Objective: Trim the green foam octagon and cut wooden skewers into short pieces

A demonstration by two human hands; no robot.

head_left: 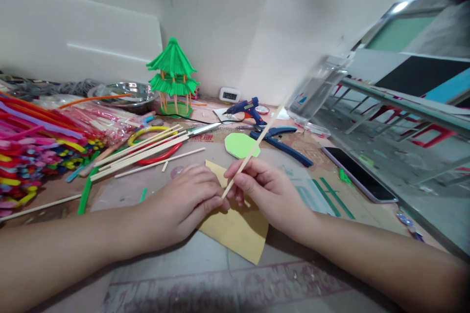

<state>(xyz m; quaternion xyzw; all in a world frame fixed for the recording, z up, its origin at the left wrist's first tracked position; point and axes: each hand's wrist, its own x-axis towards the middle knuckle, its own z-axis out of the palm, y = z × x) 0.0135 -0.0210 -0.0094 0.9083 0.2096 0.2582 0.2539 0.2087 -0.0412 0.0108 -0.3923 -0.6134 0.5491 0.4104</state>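
A thin wooden stick (256, 146) slants up and to the right, its upper end blurred. My right hand (266, 190) pinches it near the lower end between thumb and fingers. Closed around that lower tip is my left hand (191, 200), its thumb against the stick and its fingertips partly hidden. Under both hands lies a tan sheet of what looks like sandpaper (238, 237). Just beyond it sits a light green paper octagon (240, 145). More wooden sticks (143, 152) lie in a loose bunch left of the hands.
Behind stand a green-roofed model pavilion (173, 78), a small digital clock (229, 94) and a blue glue gun (244, 107). Blue-handled pliers (286, 144) and a phone (358, 173) lie to the right. Colourful pipe cleaners (36, 151) pile up at left. A clear plastic bottle (317, 90) is at the back right.
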